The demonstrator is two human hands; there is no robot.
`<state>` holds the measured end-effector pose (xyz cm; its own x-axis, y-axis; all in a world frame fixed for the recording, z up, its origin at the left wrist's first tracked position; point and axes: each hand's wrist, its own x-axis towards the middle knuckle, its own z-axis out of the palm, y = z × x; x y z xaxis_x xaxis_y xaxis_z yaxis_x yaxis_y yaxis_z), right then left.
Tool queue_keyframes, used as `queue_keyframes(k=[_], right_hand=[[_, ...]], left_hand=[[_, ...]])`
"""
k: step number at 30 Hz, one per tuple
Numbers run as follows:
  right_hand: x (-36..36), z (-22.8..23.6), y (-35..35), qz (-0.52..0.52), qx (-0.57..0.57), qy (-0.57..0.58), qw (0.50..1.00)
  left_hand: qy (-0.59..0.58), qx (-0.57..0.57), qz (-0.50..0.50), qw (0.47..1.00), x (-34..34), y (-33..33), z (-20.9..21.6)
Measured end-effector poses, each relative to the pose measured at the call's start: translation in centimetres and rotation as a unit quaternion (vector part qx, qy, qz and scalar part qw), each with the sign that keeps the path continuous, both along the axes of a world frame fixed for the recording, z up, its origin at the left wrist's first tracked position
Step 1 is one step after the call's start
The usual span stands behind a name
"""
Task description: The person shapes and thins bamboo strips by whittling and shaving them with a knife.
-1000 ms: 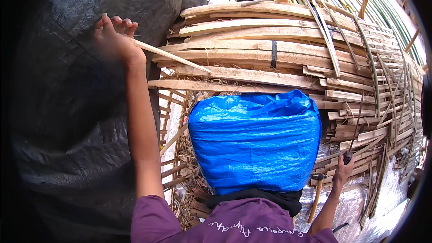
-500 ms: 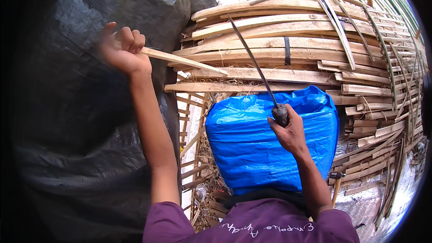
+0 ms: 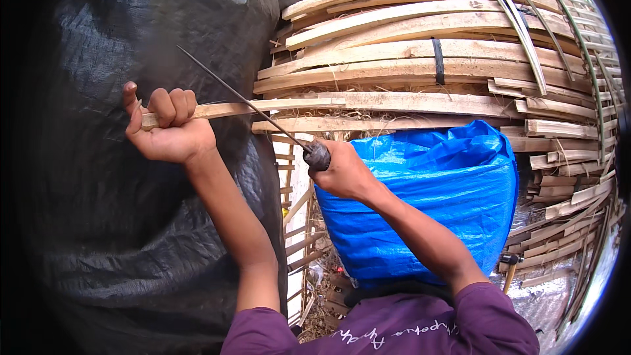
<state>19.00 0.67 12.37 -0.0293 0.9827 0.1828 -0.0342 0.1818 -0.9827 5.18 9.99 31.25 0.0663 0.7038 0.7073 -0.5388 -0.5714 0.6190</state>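
Observation:
My left hand point(image 3: 172, 130) is closed round one end of a pale wooden strip point(image 3: 230, 110), with the index finger raised off it. The strip points right, its far end overlapping the stacked slats. In my right hand point(image 3: 347, 172) is the dark handle of a long, thin-bladed knife point(image 3: 223, 85). Its blade slants up and to the left, crossing over the strip in this view, its tip above my left hand. Whether blade and strip touch, I cannot tell.
A black tarp point(image 3: 98, 184) covers the left side. A bulging blue tarp bundle point(image 3: 414, 217) lies in front of me. Beyond it are stacked wooden slats point(image 3: 407, 72), with split strips point(image 3: 555, 128) to the right. A hammer point(image 3: 511, 268) is at lower right.
My right hand has brought the knife left, tilting its blade over the strip. My left hand has moved slightly down, and the strip now lies nearly level.

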Motion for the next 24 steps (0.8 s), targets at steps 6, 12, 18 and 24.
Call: queue_keyframes(k=[6, 12, 18, 24], right_hand=[[0.2, -2.7, 1.6, -0.02, 0.007, -0.068, 0.997], [2.2, -4.2, 1.8, 0.004, -0.066, -0.155, 0.986], [2.9, -1.2, 0.2, -0.014, -0.018, -0.157, 0.987], [1.1, 2.5, 0.7, 0.01, 0.013, -0.103, 0.995]], left_hand=[[-0.006, -0.018, 0.062, 0.998, -1.9, 0.5, -0.4], [-0.029, -0.024, 0.099, 0.994, -1.7, 0.1, -0.2], [-0.031, -0.018, 0.108, 0.994, -1.4, -0.5, -0.4], [-0.032, -0.005, 0.12, 0.992, 1.2, -2.2, -0.9]])
